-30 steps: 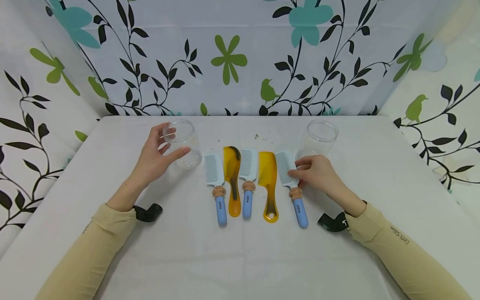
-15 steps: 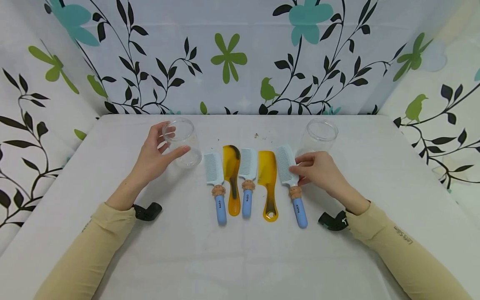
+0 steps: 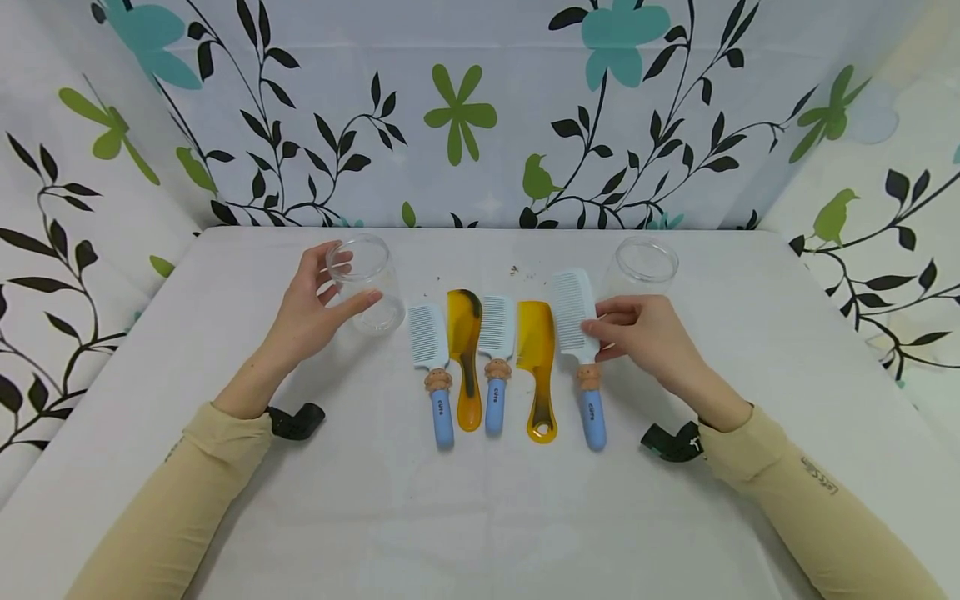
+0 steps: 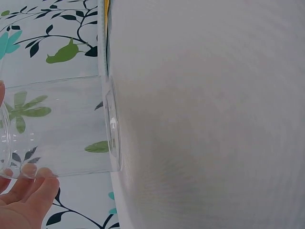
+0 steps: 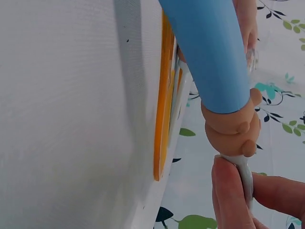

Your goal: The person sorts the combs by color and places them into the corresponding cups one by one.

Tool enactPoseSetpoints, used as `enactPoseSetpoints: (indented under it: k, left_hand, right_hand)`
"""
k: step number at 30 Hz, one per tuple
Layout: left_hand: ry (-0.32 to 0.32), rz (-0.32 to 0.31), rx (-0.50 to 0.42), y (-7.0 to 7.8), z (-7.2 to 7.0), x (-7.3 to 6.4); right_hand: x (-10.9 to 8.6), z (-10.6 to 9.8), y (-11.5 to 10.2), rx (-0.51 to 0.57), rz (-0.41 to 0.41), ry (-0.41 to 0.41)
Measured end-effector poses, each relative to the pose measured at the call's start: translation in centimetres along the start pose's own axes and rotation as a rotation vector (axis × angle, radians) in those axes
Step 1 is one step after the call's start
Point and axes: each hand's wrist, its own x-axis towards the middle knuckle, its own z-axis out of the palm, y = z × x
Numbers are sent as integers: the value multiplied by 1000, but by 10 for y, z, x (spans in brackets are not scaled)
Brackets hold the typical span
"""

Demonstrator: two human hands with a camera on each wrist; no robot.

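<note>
In the head view my left hand [image 3: 311, 312] holds a clear plastic jar [image 3: 378, 287] at the left, thumb on the near side and fingers on the far side. The left wrist view shows my fingers [image 4: 43, 191] against the jar's wall [image 4: 71, 124]. My right hand [image 3: 651, 337] pinches a light-blue comb [image 3: 573, 312] by its head, just above the brown figure. In the right wrist view its blue handle [image 5: 209, 57] stands off the table. A second clear jar [image 3: 647, 267] stands behind the right hand, its lower part hidden.
Left of the held comb lie a yellow-amber comb [image 3: 536, 337], a light-blue comb [image 3: 497, 329], a dark-streaked amber comb [image 3: 463, 329] and another light-blue comb [image 3: 429, 337] in a row. Small crumbs [image 3: 513, 270] dot the white table [image 3: 480, 517] behind. A patterned curtain [image 3: 495, 183] encloses the table.
My right hand has raised the rightmost light-blue comb off the table and moved it slightly away from me, turning it straighter. The left hand and its jar stay in place.
</note>
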Motion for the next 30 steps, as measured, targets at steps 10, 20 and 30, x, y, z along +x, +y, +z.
enactPoseSetpoints:
  k: [10, 20, 30]
  left_hand:
    - [-4, 1, -1, 0, 0, 2]
    - [-5, -10, 4, -2, 0, -2]
    - [-4, 7, -3, -2, 0, 1]
  right_hand:
    - [0, -2, -12, 94, -76, 46]
    - [22, 14, -60, 284, -213, 77]
    - [46, 41, -102, 474, -305, 97]
